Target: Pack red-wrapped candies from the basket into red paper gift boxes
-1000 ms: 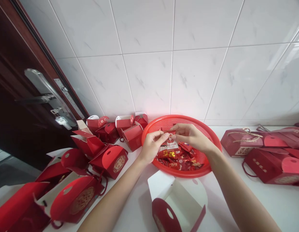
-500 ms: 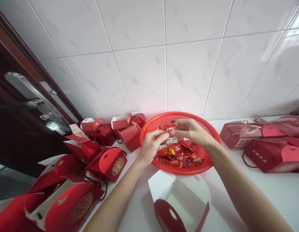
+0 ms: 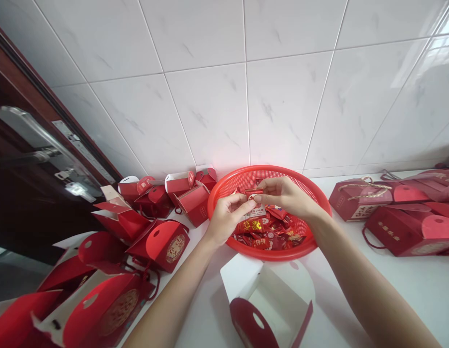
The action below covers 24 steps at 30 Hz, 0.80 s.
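Observation:
Over the red plastic basket (image 3: 269, 257), my left hand (image 3: 227, 217) and my right hand (image 3: 287, 199) pinch a small red-and-white wrapped packet (image 3: 257, 209) between them. The thumbs and fingertips of both hands are closed on its edges. Beneath it lie several shiny red candy packets (image 3: 266, 241), one with gold lettering. An opened gift box (image 3: 271, 299), white inside and dark red outside, stands just in front of the basket with its flaps spread and its hollow facing up.
Several red gift boxes (image 3: 161, 244) crowd the left of the white table (image 3: 206, 290). More red boxes (image 3: 405, 232), some with cord handles, stand at the right. A tiled wall (image 3: 206, 116) rises behind, and a dark door (image 3: 24, 193) with a metal handle is at left.
Both hands keep hold of the packet over the basket, almost in the same place. The whole view has shifted slightly.

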Available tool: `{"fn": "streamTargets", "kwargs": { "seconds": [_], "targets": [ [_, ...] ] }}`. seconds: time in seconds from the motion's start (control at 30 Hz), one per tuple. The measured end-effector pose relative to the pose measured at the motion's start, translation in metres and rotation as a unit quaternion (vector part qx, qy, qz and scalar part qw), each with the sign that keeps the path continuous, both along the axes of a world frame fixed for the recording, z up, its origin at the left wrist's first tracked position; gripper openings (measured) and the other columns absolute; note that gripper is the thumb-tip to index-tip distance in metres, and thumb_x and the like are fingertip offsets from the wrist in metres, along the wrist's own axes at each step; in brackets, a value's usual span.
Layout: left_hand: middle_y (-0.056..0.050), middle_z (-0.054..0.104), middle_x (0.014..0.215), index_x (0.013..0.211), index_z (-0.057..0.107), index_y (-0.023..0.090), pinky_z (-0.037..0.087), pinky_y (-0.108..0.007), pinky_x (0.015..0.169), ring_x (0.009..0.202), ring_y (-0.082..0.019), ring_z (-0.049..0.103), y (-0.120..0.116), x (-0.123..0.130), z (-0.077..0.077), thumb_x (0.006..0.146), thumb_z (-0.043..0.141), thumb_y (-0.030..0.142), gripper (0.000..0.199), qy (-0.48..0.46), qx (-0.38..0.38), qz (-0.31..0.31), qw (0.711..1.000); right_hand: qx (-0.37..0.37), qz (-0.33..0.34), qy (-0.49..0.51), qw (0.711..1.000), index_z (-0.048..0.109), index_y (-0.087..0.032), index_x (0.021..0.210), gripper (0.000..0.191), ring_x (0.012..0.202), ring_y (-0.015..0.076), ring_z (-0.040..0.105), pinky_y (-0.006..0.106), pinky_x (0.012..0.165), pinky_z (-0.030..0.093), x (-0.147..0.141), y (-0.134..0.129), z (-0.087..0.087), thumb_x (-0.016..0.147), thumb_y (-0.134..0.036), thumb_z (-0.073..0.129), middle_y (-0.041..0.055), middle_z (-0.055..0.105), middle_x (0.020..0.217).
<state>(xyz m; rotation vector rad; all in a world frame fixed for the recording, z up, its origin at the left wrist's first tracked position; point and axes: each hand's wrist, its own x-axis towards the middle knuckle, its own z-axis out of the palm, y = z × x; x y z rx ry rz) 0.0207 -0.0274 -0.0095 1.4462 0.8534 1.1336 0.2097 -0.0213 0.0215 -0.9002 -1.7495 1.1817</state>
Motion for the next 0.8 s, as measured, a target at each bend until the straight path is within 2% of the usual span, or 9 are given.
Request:
{"fn": "streamTargets", "kwargs": {
  "seconds": [0.17,0.4,0.53,0.7,0.8],
  "targets": [
    [0.000,0.060,0.068,0.069,0.068,0.015,0.041,-0.027,0.063,0.066,-0.013,0.051,-0.0011,-0.0007,0.0004,0.069,0.086,0.054,0.042,0.001,0.000,-0.003,1.000,0.022,-0.012,-0.031,0.999,0.070,-0.018,0.077,0.019,0.061,0.0131,0.054,0.027,0.053,0.038,0.0000,-0.0006,0.0001,0.080,-0.036,0.073,-0.0001,0.062,0.065],
    [0.003,0.054,0.063,0.064,0.063,0.016,0.034,-0.025,0.058,0.060,-0.011,0.045,-0.0009,-0.0004,0.0031,0.067,0.087,0.057,0.048,0.013,0.000,-0.013,1.000,0.015,0.000,-0.029,0.999,0.072,-0.018,0.076,0.016,0.066,0.0149,0.058,0.028,0.058,0.043,0.0008,0.0012,-0.0012,0.079,-0.034,0.073,0.0018,0.066,0.070],
    [0.003,0.054,0.064,0.065,0.063,0.016,0.036,-0.025,0.059,0.062,-0.011,0.046,-0.0002,-0.0022,0.0023,0.069,0.085,0.058,0.047,0.019,0.006,-0.017,1.000,0.008,0.000,-0.026,1.000,0.070,-0.018,0.076,0.019,0.063,0.0139,0.057,0.027,0.055,0.040,0.0004,0.0005,-0.0014,0.080,-0.036,0.074,0.0010,0.065,0.068],
    [0.003,0.055,0.066,0.066,0.062,0.016,0.038,-0.025,0.062,0.065,-0.012,0.048,0.0001,-0.0032,-0.0008,0.072,0.084,0.054,0.044,-0.003,0.005,0.011,1.000,-0.023,0.003,-0.010,1.000,0.068,-0.018,0.081,0.028,0.063,0.0139,0.057,0.026,0.052,0.039,0.0004,-0.0004,-0.0025,0.081,-0.045,0.077,0.0014,0.067,0.071],
    [0.001,0.058,0.069,0.068,0.065,0.016,0.040,-0.026,0.065,0.068,-0.013,0.051,0.0002,-0.0030,-0.0016,0.073,0.084,0.053,0.041,-0.014,0.015,0.019,1.000,-0.032,0.015,-0.024,0.999,0.069,-0.018,0.080,0.033,0.069,0.0159,0.062,0.027,0.056,0.043,0.0012,0.0000,-0.0027,0.077,-0.048,0.082,0.0029,0.070,0.076]
  ]
}}
